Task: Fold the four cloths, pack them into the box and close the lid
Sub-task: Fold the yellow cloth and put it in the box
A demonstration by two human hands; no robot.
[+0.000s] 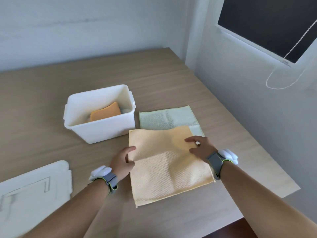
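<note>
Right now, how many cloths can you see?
3: a folded orange cloth in the box, a yellow cloth under both hands, a green cloth behind it. A fourth may be hidden.

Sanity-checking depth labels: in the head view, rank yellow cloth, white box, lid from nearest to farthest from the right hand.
1. yellow cloth, under the right hand, touching.
2. white box, up-left, beyond the cloth.
3. lid, far left, past the left hand.

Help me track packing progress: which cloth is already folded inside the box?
The orange cloth, folded small inside the white box. The pale yellow cloth under both hands and the light green cloth behind it lie spread flat on the table.
</note>
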